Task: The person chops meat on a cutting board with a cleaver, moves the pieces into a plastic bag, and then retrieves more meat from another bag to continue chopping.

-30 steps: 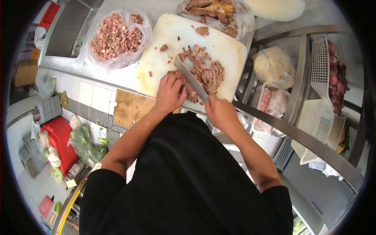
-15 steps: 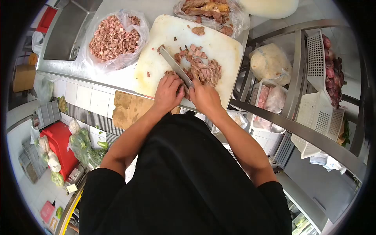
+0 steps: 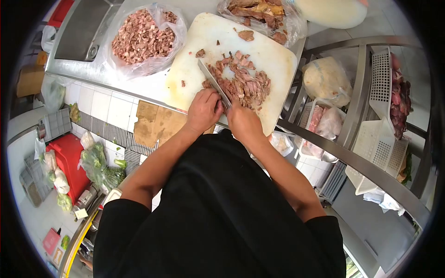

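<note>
A white cutting board (image 3: pixel 269 51) lies on the steel counter with a pile of chopped brown meat (image 3: pixel 245 83) on it. My right hand (image 3: pixel 243 123) grips the handle of a cleaver (image 3: pixel 212 82), whose blade rests on the board along the left side of the meat pile. My left hand (image 3: pixel 204 110) sits at the board's near edge, fingers curled beside the blade and touching meat there.
A plastic bag of diced meat (image 3: pixel 141 39) sits left of the board, next to a sink (image 3: pixel 81 30). A bag of larger cooked pieces (image 3: pixel 259 11) lies behind the board. Steel shelving with baskets and bagged food (image 3: pixel 324 78) stands to the right. Cardboard (image 3: pixel 155 123) and vegetables (image 3: pixel 99 164) lie on the floor.
The cleaver swung from the pile's right side to its left and now rests closer along the meat. My right hand moved left, next to my left hand at the board's near edge.
</note>
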`<action>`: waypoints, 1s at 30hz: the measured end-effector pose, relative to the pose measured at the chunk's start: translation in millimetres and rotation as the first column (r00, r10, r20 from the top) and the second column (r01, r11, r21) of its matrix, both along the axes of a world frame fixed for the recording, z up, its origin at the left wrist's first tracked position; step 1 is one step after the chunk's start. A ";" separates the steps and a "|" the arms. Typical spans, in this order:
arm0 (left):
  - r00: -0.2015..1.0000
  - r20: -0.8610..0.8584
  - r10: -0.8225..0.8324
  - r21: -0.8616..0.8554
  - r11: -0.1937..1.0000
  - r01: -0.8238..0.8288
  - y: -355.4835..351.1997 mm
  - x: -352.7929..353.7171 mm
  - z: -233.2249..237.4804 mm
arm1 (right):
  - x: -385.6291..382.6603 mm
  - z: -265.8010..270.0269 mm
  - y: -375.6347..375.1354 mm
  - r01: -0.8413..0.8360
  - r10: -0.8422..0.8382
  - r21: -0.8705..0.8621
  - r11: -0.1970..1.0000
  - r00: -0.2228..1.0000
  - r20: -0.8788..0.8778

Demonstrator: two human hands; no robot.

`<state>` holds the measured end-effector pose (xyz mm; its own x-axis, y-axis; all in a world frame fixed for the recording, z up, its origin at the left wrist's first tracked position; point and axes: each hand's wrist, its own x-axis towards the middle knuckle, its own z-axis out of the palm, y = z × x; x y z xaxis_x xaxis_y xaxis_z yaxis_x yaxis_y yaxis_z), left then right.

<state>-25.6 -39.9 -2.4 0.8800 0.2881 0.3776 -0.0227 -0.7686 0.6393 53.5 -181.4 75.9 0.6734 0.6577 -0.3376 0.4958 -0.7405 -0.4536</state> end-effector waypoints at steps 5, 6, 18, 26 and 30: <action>1.000 0.027 0.009 -0.052 0.999 -0.007 1.2 -2.8 8.2 | 21.6 -0.2 21.2 -0.036 0.022 0.159 0.987 0.996 0.087; 1.000 0.029 0.004 -0.117 0.993 0.000 1.2 -5.2 7.6 | 20.0 14.2 13.3 -0.022 0.012 0.143 0.990 0.998 0.068; 0.999 -0.006 0.037 -0.010 0.999 -0.037 -4.8 -6.3 -1.5 | -1.1 -22.4 4.0 -0.047 0.031 0.127 0.991 0.992 0.121; 0.968 -0.050 0.246 -0.050 0.967 -0.248 41.5 24.1 11.2 | 12.9 15.5 -30.2 0.155 -0.148 0.202 0.967 0.988 -0.049; 0.967 -0.182 0.180 0.115 0.980 -0.161 93.9 75.8 21.8 | 15.1 21.8 -89.6 0.377 -0.365 0.125 0.918 0.925 -0.107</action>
<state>50.2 54.0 19.3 0.8796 0.4097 0.2417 0.2287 -0.8097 0.5404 68.6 -271.0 97.7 0.8528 0.4105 -0.3228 0.1558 -0.7900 -0.5930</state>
